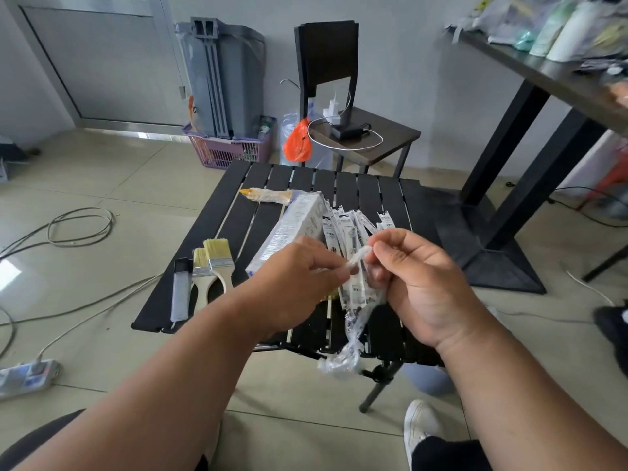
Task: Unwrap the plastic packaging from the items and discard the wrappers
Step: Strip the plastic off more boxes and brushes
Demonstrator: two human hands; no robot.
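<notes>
Above the near edge of the black slatted table (390,195), my left hand (299,277) and my right hand (418,283) both pinch a crumpled clear plastic wrapper (353,334). Its upper end is stretched between my fingertips and its long tail hangs down below the table edge. On the table behind my hands lie a white box (292,226) and several flat white packets (350,226). A still-wrapped yellow-tipped item (268,195) lies further back. Two bare paintbrushes (214,266) and a grey flat case (180,290) rest at the table's left front.
A chair (339,96) with a charger and white cable stands behind the table, an orange bag (299,141) hanging by it. A purple basket (227,147) and grey bin sit back left. Cables and a power strip (27,375) cross the floor at left. A tall dark table (543,73) is right.
</notes>
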